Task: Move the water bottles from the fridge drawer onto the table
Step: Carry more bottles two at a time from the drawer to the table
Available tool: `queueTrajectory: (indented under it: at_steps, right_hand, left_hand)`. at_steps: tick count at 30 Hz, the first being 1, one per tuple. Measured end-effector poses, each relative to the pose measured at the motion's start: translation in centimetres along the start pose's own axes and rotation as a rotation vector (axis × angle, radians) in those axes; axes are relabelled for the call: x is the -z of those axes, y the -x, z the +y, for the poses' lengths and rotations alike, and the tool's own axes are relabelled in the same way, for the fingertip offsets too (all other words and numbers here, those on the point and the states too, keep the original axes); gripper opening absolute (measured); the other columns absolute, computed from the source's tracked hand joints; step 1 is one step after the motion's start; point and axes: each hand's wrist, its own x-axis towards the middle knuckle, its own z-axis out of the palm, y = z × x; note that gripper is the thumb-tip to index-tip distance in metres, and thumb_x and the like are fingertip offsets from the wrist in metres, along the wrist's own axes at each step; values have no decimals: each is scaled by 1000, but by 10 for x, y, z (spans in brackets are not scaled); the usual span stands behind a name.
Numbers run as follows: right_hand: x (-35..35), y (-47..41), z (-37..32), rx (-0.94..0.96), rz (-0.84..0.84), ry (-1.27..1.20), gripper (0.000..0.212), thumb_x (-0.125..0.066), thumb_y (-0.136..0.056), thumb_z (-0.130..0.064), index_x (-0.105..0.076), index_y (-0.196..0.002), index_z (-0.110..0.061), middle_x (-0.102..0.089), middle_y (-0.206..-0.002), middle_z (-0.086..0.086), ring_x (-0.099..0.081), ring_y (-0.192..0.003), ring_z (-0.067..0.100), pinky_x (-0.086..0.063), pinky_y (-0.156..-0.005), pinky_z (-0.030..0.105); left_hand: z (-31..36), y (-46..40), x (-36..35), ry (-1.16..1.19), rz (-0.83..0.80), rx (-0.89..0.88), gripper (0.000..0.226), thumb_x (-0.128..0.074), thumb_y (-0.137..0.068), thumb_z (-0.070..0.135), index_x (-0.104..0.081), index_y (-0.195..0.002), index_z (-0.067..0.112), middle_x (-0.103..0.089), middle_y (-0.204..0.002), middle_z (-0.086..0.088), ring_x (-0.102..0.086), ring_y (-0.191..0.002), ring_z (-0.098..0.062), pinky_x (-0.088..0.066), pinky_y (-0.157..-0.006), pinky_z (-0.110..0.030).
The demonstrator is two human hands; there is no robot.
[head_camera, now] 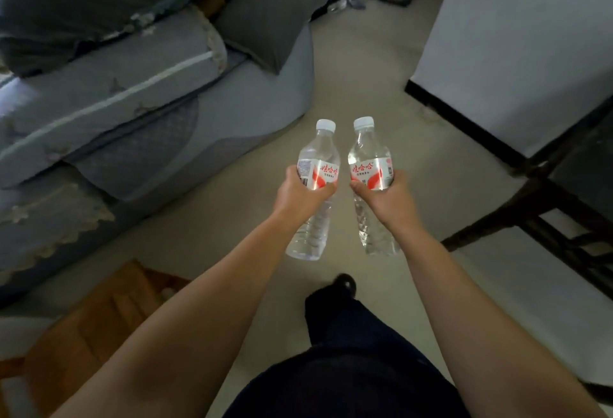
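Holding one water bottle in each of the hands, the person stands on the floor (381,92) with both arms stretched out in front. The left hand (300,193) has its fingers wrapped round the left bottle (315,165) at the red and white label. The right hand (386,195) grips the right bottle (368,159) the same way. Both bottles look full, have their white caps on, and tip a little away from the person. They are just beside each other but not touching. A grey sofa (149,102) with a dark cushion (272,9) is on the left. A white wall (530,36) is on the right, with dark legs of some furniture (547,205) near it. The fridge drawer cannot be seen, and no worktop top can be seen for sure. It looks like the carrying step: the bottles are out of the drawer and on their way. Next, the person likely needs to reach the worktop, stand each bottle up on its flat bottom, and then let go.
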Motion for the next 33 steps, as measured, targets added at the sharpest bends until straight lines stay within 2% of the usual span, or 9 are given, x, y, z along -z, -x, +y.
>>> queueTrajectory:
  at_steps: [4, 8, 12, 21, 25, 30, 33]
  right_hand:
    - [35, -74, -26, -26, 72, -19, 58, -77, -75, -43, -50, -117, -14, -62, -102, -4, -61, -91, 16, -46, -79, 29]
    - [67, -128, -45, -42, 144, -41, 49, -76, -77, -41, -44, -109, -21, -59, -100, -4, -58, -88, 15, -41, -76, 26]
    - [93, -168, -54, -83, 238, -68, 57, -74, -78, -43, -45, -119, -17, -58, -104, -5, -56, -88, 14, -42, -76, 26]
    - [142, -274, -61, -247, 497, -117, 67, -73, -77, -47, -40, -126, -15, -60, -110, -1, -63, -96, 21, -53, -84, 37]
    - [168, -317, -76, -313, 647, -216, 66, -74, -78, -45, -41, -127, -14, -57, -107, -2, -58, -92, 18, -48, -80, 32]
    - [197, -346, -79, -393, 824, -296, 66, -74, -78, -43, -41, -127, -15, -56, -104, -3, -58, -92, 17, -48, -80, 31]
    - [219, -354, -66, -459, 924, -329, 64, -74, -79, -41, -41, -127, -15, -56, -103, -3, -58, -88, 15, -51, -78, 32]
  left_hand:
    - [59, -70, -38, -37, -62, -21, 59, -76, -77, 38, -44, -123, 18, -63, -108, 3, -63, -92, -14, -49, -75, -27]
    - [113, -127, -71, -60, -114, -69, 60, -77, -75, 38, -44, -121, 18, -61, -105, 5, -62, -91, -14, -47, -75, -28]
    - [151, -176, -105, -89, -199, -119, 61, -77, -74, 38, -45, -123, 20, -61, -106, 6, -61, -91, -12, -48, -75, -28]
    - [228, -284, -195, -218, -512, -259, 61, -76, -72, 42, -47, -123, 25, -60, -108, 11, -60, -97, -11, -43, -80, -29]
    - [278, -336, -233, -286, -668, -339, 67, -76, -66, 48, -49, -123, 28, -64, -111, 9, -63, -99, -13, -49, -88, -34]
    - [329, -369, -285, -298, -810, -387, 42, -77, -74, 36, -45, -100, 33, -60, -96, 10, -61, -87, -9, -50, -80, -30]
    - [349, -363, -324, -376, -889, -426, 43, -76, -77, 36, -43, -103, 31, -58, -93, 11, -58, -81, -7, -48, -77, -29]
